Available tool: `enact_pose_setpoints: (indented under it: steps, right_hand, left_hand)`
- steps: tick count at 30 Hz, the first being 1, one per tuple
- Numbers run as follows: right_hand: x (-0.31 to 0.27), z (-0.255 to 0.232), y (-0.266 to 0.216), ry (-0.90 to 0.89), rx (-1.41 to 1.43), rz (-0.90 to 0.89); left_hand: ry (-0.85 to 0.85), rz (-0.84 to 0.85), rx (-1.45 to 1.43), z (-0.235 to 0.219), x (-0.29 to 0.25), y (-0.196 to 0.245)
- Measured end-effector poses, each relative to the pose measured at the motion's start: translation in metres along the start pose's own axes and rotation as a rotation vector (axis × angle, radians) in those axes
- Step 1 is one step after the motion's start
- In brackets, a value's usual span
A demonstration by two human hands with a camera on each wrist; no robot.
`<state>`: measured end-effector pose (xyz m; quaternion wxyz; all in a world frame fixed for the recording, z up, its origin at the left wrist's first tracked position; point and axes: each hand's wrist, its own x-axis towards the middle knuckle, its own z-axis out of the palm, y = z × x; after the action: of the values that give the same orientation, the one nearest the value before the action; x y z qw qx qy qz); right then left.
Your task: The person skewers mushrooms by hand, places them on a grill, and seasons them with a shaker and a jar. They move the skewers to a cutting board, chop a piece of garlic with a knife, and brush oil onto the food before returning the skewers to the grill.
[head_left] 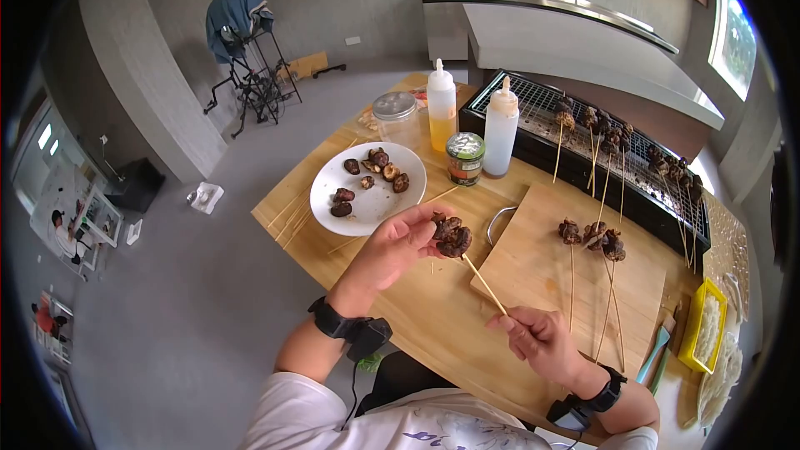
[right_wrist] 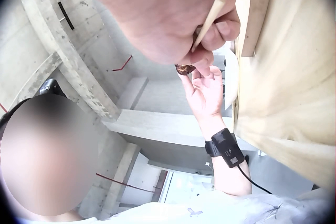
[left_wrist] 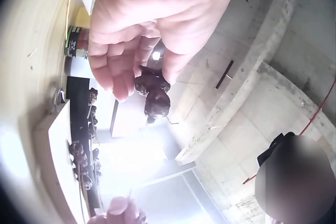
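Observation:
In the head view my left hand point(head_left: 393, 252) pinches dark brown mushrooms point(head_left: 454, 241) at the top of a bamboo skewer point(head_left: 485, 285). The lower part of this stick is gripped between the thumb and curled fingers of my right hand point(head_left: 540, 340). From the left wrist view, the mushrooms point(left_wrist: 156, 102) sit by the fingertips and thumb. The stick's blunt end point(right_wrist: 216, 11) sticks out of the right fist in the right wrist view. A white plate point(head_left: 379, 210) with several loose mushrooms stands beyond the left hand. Several finished mushroom skewers point(head_left: 595, 237) lie on the wooden board point(head_left: 521, 262).
A black charcoal grill point(head_left: 537, 137) carries more skewers at the back right. Squeeze bottles point(head_left: 501, 137), a green-lidded jar point(head_left: 465, 160) and a glass jar point(head_left: 397, 123) stand between plate and grill. Bare sticks point(head_left: 293, 215) lie left; a yellow tray point(head_left: 692, 337) and brush point(head_left: 658, 343) lie right.

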<state>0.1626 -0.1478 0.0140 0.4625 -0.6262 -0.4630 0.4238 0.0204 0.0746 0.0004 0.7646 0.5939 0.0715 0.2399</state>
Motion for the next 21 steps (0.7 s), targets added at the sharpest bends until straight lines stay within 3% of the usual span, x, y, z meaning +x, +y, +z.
enact_pose_setpoints:
  steps: [2, 21]
  right_hand:
    - [-0.001, 0.0, -0.001, -0.002, -0.03, -0.007]
    - [0.0, 0.0, 0.0, -0.041, -0.04, -0.012]
  left_hand:
    - [-0.039, -0.04, -0.151, 0.002, 0.0, -0.001]
    - [-0.081, 0.01, -0.226, 0.001, 0.002, -0.012]
